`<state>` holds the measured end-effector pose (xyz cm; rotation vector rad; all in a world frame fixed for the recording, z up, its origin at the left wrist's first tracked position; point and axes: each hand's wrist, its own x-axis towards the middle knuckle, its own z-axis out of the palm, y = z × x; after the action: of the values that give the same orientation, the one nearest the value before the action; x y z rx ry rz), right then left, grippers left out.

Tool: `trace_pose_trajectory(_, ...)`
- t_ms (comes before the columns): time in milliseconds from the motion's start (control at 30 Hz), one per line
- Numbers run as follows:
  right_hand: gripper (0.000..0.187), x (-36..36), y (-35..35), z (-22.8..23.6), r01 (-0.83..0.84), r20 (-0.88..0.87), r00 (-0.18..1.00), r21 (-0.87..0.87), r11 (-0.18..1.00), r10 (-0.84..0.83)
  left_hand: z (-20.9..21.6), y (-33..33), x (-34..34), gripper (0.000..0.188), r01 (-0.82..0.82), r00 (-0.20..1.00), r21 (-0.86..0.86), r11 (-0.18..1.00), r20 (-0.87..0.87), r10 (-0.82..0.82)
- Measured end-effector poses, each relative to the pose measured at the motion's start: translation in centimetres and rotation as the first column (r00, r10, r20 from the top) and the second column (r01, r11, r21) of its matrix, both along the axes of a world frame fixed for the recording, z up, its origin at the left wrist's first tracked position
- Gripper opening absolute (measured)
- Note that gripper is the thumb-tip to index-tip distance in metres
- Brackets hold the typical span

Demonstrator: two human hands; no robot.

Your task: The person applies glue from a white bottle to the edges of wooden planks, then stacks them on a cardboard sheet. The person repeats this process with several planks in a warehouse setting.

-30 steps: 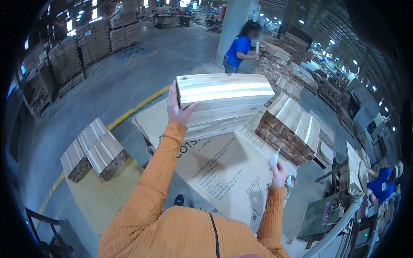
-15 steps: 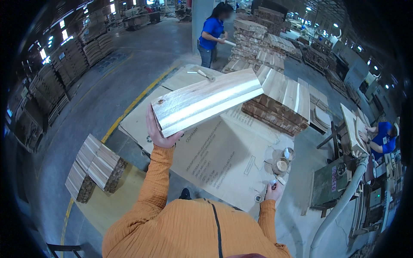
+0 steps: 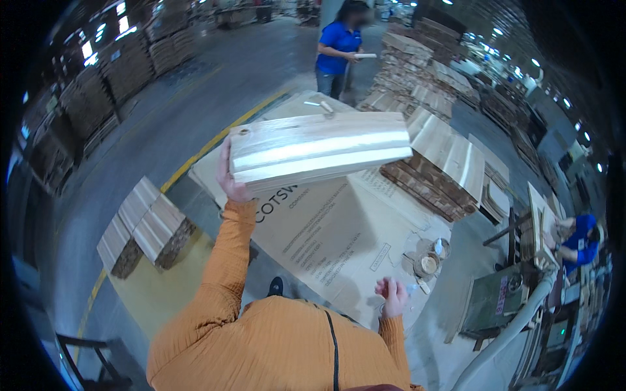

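Observation:
My left hand (image 3: pixel 233 176) grips the left end of a long pale wooden board (image 3: pixel 319 144), which has a dark knot near that end and a bright sheen along its length. Held up, the board hides part of the cardboard-covered table (image 3: pixel 319 254); its right end overlaps a stack of boards in view. My right hand (image 3: pixel 392 297) hovers over the table's near right part, fingers loosely bent and apart, with nothing visible in them. Beside it is a small pale thing (image 3: pixel 412 287), too blurred to name. Round containers (image 3: pixel 428 264) stand just beyond, one filled with a tan substance.
Stacked boards (image 3: pixel 450 153) sit at the table's right. Two board bundles (image 3: pixel 145 225) rest low on the left. A small wooden-handled tool (image 3: pixel 326 106) lies at the far edge. Co-workers in blue stand ahead (image 3: pixel 336 49) and right (image 3: pixel 579 242). A grey hose (image 3: pixel 515 332) runs near my right.
The board has swung nearly level, its right end coming nearer. My right hand has lifted away from beside the containers, moving left, and its fingers have loosened. The view has shifted slightly.

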<state>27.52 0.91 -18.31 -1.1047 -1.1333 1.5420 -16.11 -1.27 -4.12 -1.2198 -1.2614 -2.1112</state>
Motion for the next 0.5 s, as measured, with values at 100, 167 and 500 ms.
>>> trace_pose_trajectory(100,0.039,-4.0,4.4,2.9,-0.148,-0.294,0.951,-0.174,0.974,0.092,-0.6,-1.1,2.5,0.07,-0.201,0.979,-0.063,0.978,-0.024,0.2)
trace_pose_trajectory(167,0.05,-6.2,8.0,4.5,-0.253,-0.438,0.887,-0.196,0.947,0.147,-1.6,-2.4,2.5,0.06,-0.204,0.978,-0.049,0.978,-0.052,0.201)
trace_pose_trajectory(500,0.062,-14.9,12.7,6.5,-0.303,-0.433,0.897,-0.455,0.837,0.089,-10.1,-5.0,-0.6,0.069,-0.065,0.368,0.651,0.756,0.72,-0.588)
